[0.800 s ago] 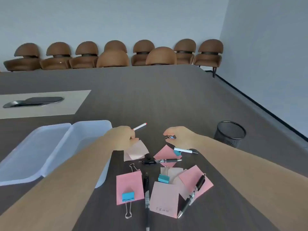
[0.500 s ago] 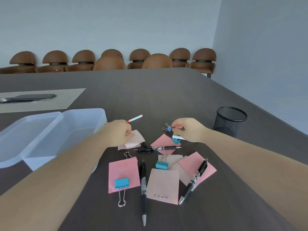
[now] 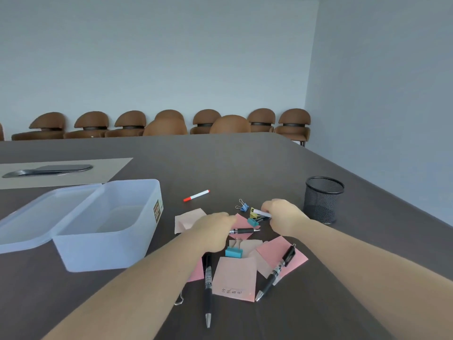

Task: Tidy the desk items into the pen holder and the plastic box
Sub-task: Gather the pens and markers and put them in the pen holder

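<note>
A white marker (image 3: 261, 213) is pinched in the right hand (image 3: 284, 218) just beside the mesh pen holder (image 3: 323, 199), while the left hand (image 3: 212, 231) is curled over the black pen (image 3: 245, 231) amid the pink notes (image 3: 235, 278) on the desk (image 3: 245, 163); whether that pen is gripped cannot be told. The marker is best lifted clear of the binder clips (image 3: 253, 221) touching it and dropped upright into the holder. Clips and notes are better carried to the open plastic box (image 3: 107, 227).
</note>
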A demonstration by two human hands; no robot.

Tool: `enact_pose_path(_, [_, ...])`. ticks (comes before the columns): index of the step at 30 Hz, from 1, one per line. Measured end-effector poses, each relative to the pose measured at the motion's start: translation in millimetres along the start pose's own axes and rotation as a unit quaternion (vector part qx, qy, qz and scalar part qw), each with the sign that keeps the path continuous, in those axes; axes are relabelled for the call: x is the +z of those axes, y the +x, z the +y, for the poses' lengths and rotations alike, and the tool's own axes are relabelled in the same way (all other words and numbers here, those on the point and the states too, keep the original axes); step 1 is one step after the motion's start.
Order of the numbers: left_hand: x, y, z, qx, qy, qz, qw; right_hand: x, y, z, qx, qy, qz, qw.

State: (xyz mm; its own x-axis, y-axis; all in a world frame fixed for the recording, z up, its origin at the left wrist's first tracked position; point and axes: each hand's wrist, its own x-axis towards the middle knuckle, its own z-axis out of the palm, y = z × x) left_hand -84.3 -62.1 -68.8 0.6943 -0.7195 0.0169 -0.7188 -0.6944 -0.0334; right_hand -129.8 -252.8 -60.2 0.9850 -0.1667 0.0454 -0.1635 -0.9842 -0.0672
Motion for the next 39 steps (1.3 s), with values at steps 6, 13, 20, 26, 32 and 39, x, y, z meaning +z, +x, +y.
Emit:
enact_pose_path(6, [-6,12,-15,-0.001,-0.05,0.027,0.998,-21,9,22,0.011,0.074,0.046,0.996])
enact_pose_path(13, [-26,-11,-25,-0.008,-0.101,-0.013,0.995,-4,8,15,-0.032,-0.032,-0.072,0.996])
enact_pose_path(20, [-32,-46,-37,0.049,-0.069,-0.161,0.983,2,-4,22,-0.033,-0.073,-0.056,0.995])
enact_pose_path(26, [-26,-51,-26,0.1,-0.001,-0.108,0.989,-2,-13,19,-0.067,-0.117,-0.026,0.991])
enact_pose_path(32, [-33,-59,-16,0.14,0.056,-0.123,0.981,-15,-20,20,-0.066,-0.04,0.003,0.997])
enact_pose_path(39, [-34,-65,-1,0.15,0.124,-0.091,0.977,-25,-36,13,-0.067,-0.01,0.01,0.998])
